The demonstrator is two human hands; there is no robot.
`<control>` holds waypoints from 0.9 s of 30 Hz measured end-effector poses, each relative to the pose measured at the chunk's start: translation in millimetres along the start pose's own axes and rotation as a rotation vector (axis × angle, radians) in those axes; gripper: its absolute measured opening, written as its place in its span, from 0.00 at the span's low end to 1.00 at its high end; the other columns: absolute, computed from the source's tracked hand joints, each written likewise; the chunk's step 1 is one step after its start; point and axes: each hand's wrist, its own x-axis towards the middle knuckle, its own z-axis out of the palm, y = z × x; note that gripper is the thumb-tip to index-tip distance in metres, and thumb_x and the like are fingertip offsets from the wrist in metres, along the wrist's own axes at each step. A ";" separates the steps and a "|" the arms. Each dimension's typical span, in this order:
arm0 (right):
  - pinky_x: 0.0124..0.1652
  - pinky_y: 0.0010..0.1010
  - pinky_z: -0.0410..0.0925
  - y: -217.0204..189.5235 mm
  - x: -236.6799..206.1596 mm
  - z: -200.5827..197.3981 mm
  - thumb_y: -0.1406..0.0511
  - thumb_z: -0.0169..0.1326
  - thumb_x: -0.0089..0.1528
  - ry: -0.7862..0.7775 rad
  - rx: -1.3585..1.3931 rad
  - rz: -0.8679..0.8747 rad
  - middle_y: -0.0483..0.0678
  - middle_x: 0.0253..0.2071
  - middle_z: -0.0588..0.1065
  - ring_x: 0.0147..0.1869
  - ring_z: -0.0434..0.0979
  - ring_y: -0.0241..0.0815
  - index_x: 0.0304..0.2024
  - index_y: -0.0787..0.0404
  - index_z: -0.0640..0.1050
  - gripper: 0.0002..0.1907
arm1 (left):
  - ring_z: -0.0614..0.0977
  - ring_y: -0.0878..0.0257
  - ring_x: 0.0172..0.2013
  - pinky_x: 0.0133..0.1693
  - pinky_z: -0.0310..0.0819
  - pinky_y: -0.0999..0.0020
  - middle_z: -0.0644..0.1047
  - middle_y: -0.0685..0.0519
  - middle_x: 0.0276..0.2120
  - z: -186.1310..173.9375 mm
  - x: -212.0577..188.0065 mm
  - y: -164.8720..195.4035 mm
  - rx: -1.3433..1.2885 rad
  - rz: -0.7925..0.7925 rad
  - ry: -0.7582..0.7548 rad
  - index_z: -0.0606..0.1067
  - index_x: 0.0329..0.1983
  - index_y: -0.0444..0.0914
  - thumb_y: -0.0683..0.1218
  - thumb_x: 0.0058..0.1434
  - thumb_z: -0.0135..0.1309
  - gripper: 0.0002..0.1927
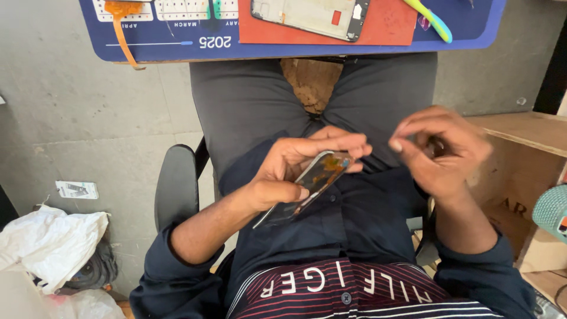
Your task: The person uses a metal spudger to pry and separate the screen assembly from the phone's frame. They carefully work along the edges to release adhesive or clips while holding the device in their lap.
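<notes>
My left hand point(295, 168) grips a phone point(310, 186) with its back off, held tilted over my lap, thumb pressed on its near edge and fingers curled behind its far end. The phone's inside shows dark parts and a gold patch near the top. My right hand point(440, 147) hovers just to the right of the phone, apart from it, fingers pinched together; whether a small part sits between them is too small to tell.
A blue desk mat point(177, 47) with a red pad point(390, 26) lies at the top, bearing a phone screen frame point(310, 15), an orange flex cable point(121, 29) and a yellow-green tool point(434, 20). A wooden box point(520, 153) stands right, a chair armrest point(176, 183) left, white bags point(50, 242) on the floor.
</notes>
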 end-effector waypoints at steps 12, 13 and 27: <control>0.28 0.21 0.56 -5.0 -32.2 47.6 0.74 0.67 0.59 -0.194 0.320 0.178 0.43 0.30 0.76 0.25 0.61 0.24 0.43 0.67 0.83 0.10 | 0.61 0.50 0.76 0.77 0.54 0.54 0.59 0.36 0.75 7.2 -5.1 5.1 0.234 0.132 -0.002 0.60 0.79 0.37 0.39 0.73 0.49 0.31; 0.26 0.20 0.56 -6.0 -30.9 47.1 0.74 0.66 0.58 -0.180 0.289 0.161 0.46 0.33 0.78 0.25 0.61 0.24 0.43 0.67 0.83 0.10 | 0.64 0.51 0.75 0.76 0.57 0.55 0.61 0.36 0.74 8.4 -4.6 5.1 0.272 0.121 0.034 0.60 0.79 0.37 0.39 0.73 0.50 0.31; 0.25 0.20 0.53 -4.6 -25.7 46.6 0.75 0.66 0.57 -0.158 0.234 0.090 0.47 0.31 0.79 0.22 0.60 0.24 0.42 0.67 0.83 0.10 | 0.78 0.77 0.29 0.32 0.70 0.82 0.86 0.48 0.40 17.9 -3.4 -3.9 0.684 0.044 0.439 0.82 0.52 0.32 0.38 0.68 0.57 0.11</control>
